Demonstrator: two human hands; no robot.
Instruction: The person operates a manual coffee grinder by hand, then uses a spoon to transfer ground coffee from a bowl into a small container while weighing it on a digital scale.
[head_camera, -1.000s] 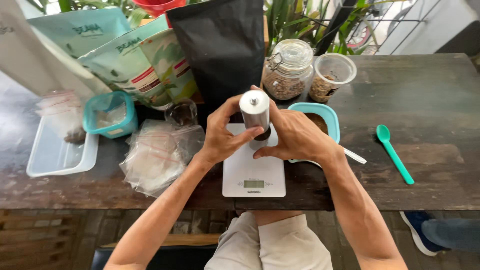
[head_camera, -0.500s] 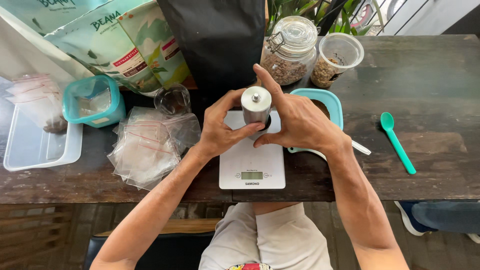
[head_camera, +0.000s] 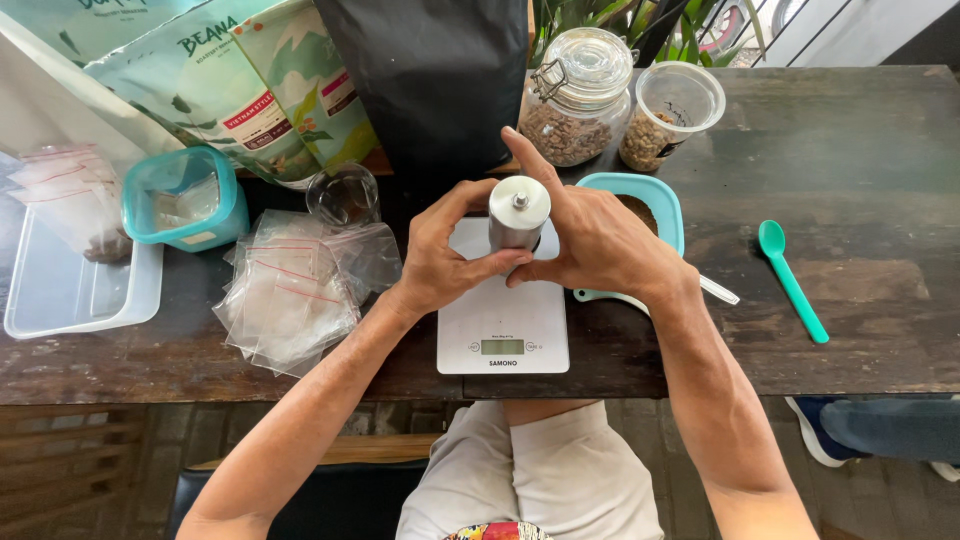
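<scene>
Both hands (head_camera: 445, 255) (head_camera: 590, 240) still clasp grinder (head_camera: 518, 213) — unmoved above scale (head_camera: 503, 335).

Crowded back and left, open right

Bare worktop (head_camera: 860, 200) lies right of the green spoon (head_camera: 790, 280); the black bag (head_camera: 440, 90), glass jar (head_camera: 575, 100) and plastic bags (head_camera: 290, 300) block the upper and left frame.

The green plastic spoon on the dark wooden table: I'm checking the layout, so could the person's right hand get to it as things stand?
Probably yes. The green plastic spoon lies alone on bare dark wooden table, to the right of the right hand, with nothing between them. That hand, though, is wrapped around the silver metal cylinder with the left hand.
</scene>
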